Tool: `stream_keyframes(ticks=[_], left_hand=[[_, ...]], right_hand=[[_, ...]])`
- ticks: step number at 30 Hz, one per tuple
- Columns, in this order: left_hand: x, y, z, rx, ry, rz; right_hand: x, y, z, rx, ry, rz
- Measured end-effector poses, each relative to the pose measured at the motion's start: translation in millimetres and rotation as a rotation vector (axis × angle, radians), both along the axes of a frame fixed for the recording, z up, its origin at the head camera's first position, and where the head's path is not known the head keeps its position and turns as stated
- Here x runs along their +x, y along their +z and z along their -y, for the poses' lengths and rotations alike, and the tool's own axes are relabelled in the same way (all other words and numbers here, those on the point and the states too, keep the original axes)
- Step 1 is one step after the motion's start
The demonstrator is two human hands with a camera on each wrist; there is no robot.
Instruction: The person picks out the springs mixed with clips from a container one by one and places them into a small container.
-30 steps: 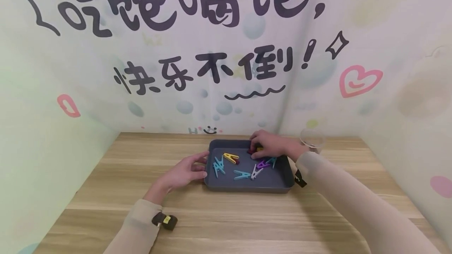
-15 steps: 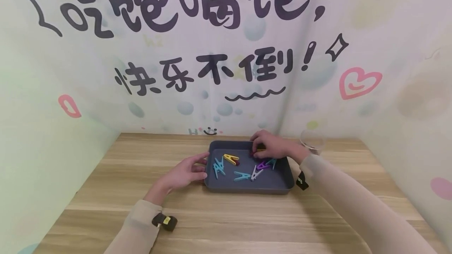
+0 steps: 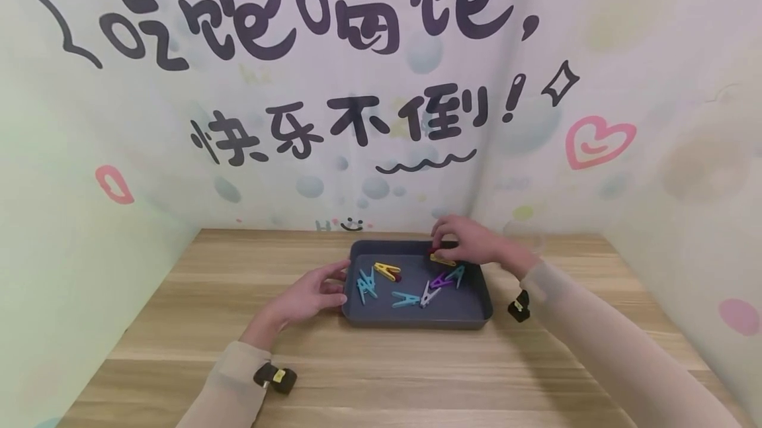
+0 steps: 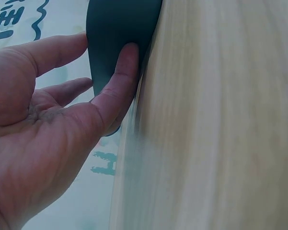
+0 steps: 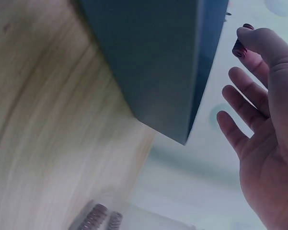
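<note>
A dark grey tray (image 3: 417, 323) holds several plastic clothespins. My left hand (image 3: 309, 297) has its fingertips against the tray's left wall; in the left wrist view the fingers (image 4: 127, 60) lie fairly straight along it. Over the back right corner, my right hand (image 3: 473, 241) pinches a small dark red ridged piece (image 5: 239, 49) between thumb and forefinger, the other fingers spread. Just under those fingertips shows a yellow clothespin (image 3: 443, 259). Another yellow clothespin (image 3: 387, 271), with a dark red piece beside its end, lies towards the left.
Light blue clothespins (image 3: 367, 286), a white one (image 3: 429, 294), a purple one (image 3: 440, 280) and a teal one (image 3: 456, 274) lie in the tray. A clear container (image 5: 93, 218) with ridged brownish pieces stands by my right wrist. A printed wall backs the wooden table (image 3: 381, 375).
My right hand has shifted slightly right and up from the tray's back corner, and more of the yellow clothespin under it shows. The left hand stays at the tray's left wall.
</note>
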State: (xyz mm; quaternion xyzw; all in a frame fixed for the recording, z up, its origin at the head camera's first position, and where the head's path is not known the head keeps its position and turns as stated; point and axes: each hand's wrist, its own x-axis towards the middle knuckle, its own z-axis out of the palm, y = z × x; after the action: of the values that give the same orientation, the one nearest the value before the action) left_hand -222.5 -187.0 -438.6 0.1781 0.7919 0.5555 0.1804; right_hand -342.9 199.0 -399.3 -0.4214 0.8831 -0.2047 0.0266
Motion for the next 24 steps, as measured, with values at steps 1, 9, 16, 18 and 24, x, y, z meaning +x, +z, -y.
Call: stream_keyframes(ticks=[1,9,16,18,24], left_hand=[[0.0,-0.2,0.0,0.0,0.001,0.0],[0.7,0.6,-0.6,0.007,0.006,0.015],[0.5,0.6,-0.4,-0.006,0.01,0.006],[0.3,0.4,-0.3,-0.008,0.008,0.003],[1.2,1.9,-1.2,-0.018,0.012,0.0]], right_hand=[[0.8,1.9,-1,-0.007,0.003,-0.007],[8.9,16.5,-11,-0.072,-0.033,0.03],[13.9,24.5,-23,-0.13,-0.04,-0.025],[16.3,27.8,-28,-0.139,-0.058,-0.033],[21.9,35.2,-46,-0.147,-0.124,-0.045]])
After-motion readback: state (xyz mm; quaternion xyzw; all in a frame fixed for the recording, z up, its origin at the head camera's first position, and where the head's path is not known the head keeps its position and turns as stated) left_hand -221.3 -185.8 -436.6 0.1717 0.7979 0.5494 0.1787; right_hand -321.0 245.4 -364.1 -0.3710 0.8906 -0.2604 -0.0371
